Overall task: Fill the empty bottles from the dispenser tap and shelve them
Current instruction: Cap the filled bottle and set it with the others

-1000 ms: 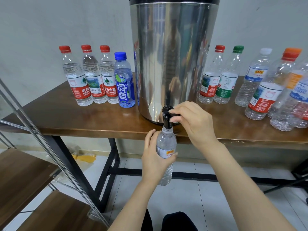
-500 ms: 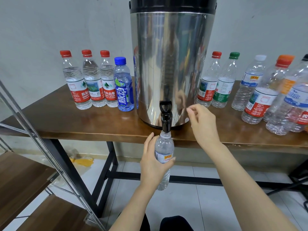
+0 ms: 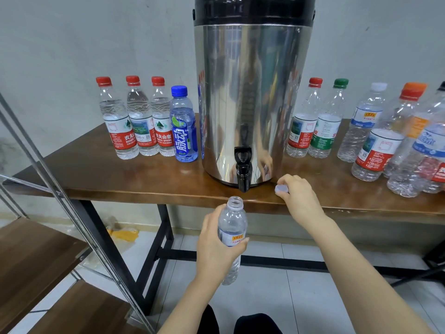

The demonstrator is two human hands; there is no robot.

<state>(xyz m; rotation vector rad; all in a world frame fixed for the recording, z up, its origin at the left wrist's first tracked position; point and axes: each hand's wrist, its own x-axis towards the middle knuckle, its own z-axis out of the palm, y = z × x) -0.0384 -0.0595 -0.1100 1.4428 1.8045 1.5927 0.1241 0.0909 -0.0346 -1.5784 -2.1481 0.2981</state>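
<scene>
While one steel dispenser [image 3: 250, 104] with a single black tap [image 3: 243, 165] stands on the brown surface [image 3: 120, 179], four capped bottles line up to its left: three red-capped ones [image 3: 142, 121] and one blue bottle [image 3: 183, 131]. To its right stands a crowded group [image 3: 322, 131] with red, green, white, orange and black caps. At least six show, though the overlap at the frame's edge hides the exact count.

One more bottle [image 3: 232, 220] is in hand, off the surface and in front of its edge, below the tap's spout and a little to its left. It is clear, uncapped and upright. It has a ribbed lower body and a pale label with a yellow and red mark. How full it is cannot be told.

The left hand [image 3: 214, 247] grips this bottle round its middle, thumb across the label and fingers [image 3: 218, 212] curled behind. The right hand [image 3: 298, 198] rests on the surface just right of the dispenser's base, its fingers closed in a pinch on one small white cap [image 3: 281, 188].
</scene>
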